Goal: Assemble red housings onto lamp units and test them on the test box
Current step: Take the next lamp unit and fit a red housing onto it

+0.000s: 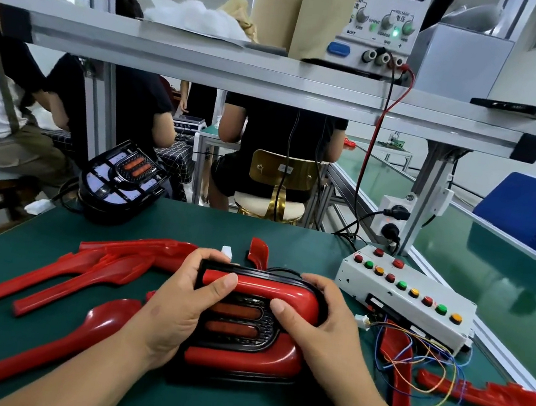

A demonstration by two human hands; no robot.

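The lamp unit (234,328) sits on the green mat (189,223) right in front of you, clamped between both hands, with the red housing (269,292) wrapped in a C around its black grille. Your left hand (176,306) curls round the left end with the thumb pressing on the upper red bar. Your right hand (325,331) curls round the right end with its thumb on the bend of the housing. So the unit lies squarely between your palms, fingers behind it and thumbs on its face.

It looks like rigid moulded plastic, probably light for its bulk. The red shell is glossy and likely slippery under a dry thumb, so take your hold on the black rim at the two ends, not on the red curve. I would judge any clips and the thin housing arms to be the fragile parts, so press evenly with no twisting. Whether the housing is fully seated cannot be told from here.

The test box (407,297) stands just to your right, its coloured wires (409,358) trailing near your right wrist. Loose housings (65,275) lie to your left.
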